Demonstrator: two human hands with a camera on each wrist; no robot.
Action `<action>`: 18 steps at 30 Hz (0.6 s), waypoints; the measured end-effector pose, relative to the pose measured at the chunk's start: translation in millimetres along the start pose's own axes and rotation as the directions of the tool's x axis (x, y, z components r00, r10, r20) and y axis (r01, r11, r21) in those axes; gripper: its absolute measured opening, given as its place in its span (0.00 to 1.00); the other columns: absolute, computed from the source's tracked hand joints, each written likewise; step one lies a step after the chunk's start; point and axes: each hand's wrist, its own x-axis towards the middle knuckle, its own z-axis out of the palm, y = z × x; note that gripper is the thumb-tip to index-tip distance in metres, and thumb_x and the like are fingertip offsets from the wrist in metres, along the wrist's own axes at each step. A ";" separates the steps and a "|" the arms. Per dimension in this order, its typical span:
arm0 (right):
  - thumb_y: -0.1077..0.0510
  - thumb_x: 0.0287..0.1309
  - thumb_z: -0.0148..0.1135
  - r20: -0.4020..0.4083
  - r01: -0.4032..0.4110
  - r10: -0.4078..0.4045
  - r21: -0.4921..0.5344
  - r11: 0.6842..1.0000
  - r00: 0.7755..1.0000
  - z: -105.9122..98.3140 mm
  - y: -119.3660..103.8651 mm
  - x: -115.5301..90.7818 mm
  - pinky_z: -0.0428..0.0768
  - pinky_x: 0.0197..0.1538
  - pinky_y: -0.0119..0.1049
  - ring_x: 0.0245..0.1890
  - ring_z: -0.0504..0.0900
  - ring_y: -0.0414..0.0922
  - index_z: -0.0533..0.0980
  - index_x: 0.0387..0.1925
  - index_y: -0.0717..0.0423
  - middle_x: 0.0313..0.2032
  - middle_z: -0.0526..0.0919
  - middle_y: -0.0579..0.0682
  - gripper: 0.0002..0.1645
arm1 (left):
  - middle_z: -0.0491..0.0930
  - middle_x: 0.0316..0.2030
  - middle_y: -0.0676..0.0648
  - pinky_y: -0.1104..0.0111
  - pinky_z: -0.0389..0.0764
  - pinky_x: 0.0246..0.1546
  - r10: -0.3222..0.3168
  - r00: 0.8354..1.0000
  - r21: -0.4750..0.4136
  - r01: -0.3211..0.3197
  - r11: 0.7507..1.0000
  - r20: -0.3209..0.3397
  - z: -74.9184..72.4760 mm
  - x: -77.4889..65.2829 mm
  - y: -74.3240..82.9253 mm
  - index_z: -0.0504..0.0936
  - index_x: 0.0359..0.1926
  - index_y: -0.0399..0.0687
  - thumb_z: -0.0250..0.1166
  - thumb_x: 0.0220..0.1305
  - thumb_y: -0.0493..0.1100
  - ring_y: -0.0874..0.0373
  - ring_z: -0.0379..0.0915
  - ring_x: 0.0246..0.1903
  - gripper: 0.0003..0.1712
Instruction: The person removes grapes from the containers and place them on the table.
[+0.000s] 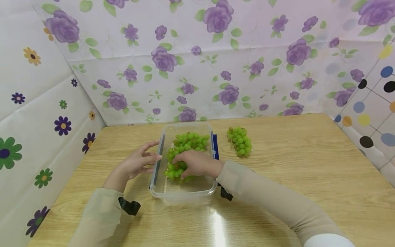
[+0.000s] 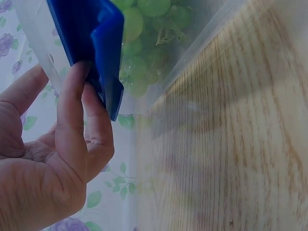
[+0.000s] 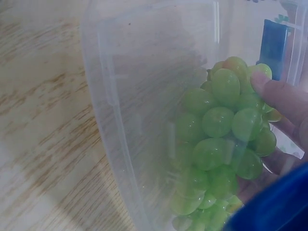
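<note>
A clear plastic container (image 1: pixel 182 194) with blue side latches stands lidless on the table. Green grapes (image 1: pixel 189 139) lie inside it. My right hand (image 1: pixel 197 163) reaches into the container and grips a bunch of green grapes (image 3: pixel 216 122), its thumb and fingers around the berries in the right wrist view. At the container's left side, my left hand (image 1: pixel 139 161) has its fingers spread and loosely bent. In the left wrist view, its fingertips touch the blue latch (image 2: pixel 94 33). Part of the grapes is hidden beneath the right hand.
Another bunch of green grapes (image 1: pixel 240 140) lies on the wooden table (image 1: pixel 293 154), right of the container. Behind the table rises a cloth with purple flowers (image 1: pixel 228 94). Patterned cloths also border the left and right sides.
</note>
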 end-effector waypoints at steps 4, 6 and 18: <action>0.55 0.49 0.73 0.002 -0.002 0.002 0.023 1.000 1.000 -0.3 0.2 -1.0 0.73 0.58 0.36 0.57 0.76 0.42 0.74 0.59 0.49 0.57 0.78 0.44 0.33 | 0.45 0.70 0.30 0.58 0.77 0.49 0.004 1.000 -0.006 -0.004 1.000 0.005 -0.3 -0.5 -0.2 0.42 0.76 0.58 0.60 0.67 0.47 0.30 0.48 0.67 0.45; 0.55 0.49 0.73 -0.001 0.005 -0.005 0.032 0.999 1.000 -0.5 0.5 -1.6 0.73 0.58 0.36 0.56 0.76 0.42 0.75 0.58 0.50 0.57 0.78 0.44 0.32 | 0.45 0.70 0.30 0.58 0.77 0.48 0.005 1.000 -0.007 -0.005 1.000 0.005 -0.2 -0.7 -0.4 0.42 0.76 0.58 0.60 0.67 0.47 0.30 0.48 0.67 0.45; 0.60 0.48 0.73 -0.020 0.040 -0.038 0.114 0.993 0.999 -4.1 1.0 -3.4 0.74 0.57 0.36 0.54 0.78 0.43 0.77 0.55 0.55 0.53 0.81 0.48 0.29 | 0.45 0.70 0.29 0.60 0.77 0.47 0.001 1.000 -0.004 -0.001 1.000 0.004 -0.4 0.1 0.0 0.42 0.76 0.58 0.59 0.67 0.46 0.31 0.48 0.67 0.45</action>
